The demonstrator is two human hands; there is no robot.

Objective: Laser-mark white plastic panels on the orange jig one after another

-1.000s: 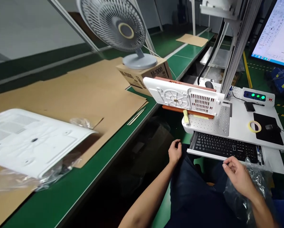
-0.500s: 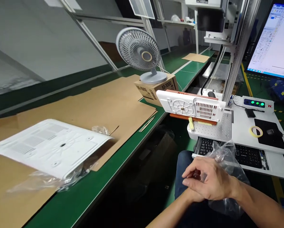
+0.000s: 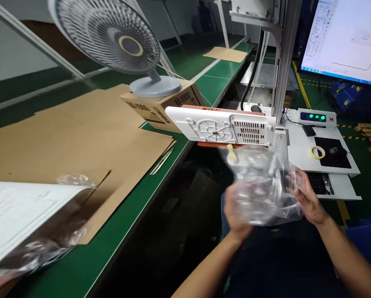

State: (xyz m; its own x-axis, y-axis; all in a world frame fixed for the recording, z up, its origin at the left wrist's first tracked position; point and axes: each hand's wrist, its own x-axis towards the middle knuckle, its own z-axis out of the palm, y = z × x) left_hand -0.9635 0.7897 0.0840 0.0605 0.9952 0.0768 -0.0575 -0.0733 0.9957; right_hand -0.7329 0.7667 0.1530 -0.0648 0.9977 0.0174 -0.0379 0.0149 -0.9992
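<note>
"Both hands have come apart since half a second ago, when the right one was crossed over the left; the clear plastic bag (image 3: 263, 190) has come up between them."

"How are they holding it?"

"Right hand (image 3: 308, 198) is half curled, thumb and fingers around the bag's near edge. Left hand (image 3: 235, 211) is at the opposite side, its fingers blurred behind the plastic, so I can't tell how far they close."

"So the bag spans the gap?"

"Yes, crumpled and smeared by motion, above the lap."

"What lies just beyond the grip?"

"That white panel (image 3: 216, 128), tilted, with an orange strip (image 3: 212, 144) under its lower edge. One yellow tab (image 3: 232, 153) is partly behind the bag."

"And to the sides?"

"Right of the grip, part of a keyboard (image 3: 317, 182) shows in a drawer; farther past it are a tape roll (image 3: 312, 152) and a mouse (image 3: 337, 151). Well left, a white cover (image 3: 24, 215) lies over brown cardboard (image 3: 111, 136). Farther off, left of the panel, a fan (image 3: 131, 45) stands on a carton (image 3: 151, 114)."
</note>
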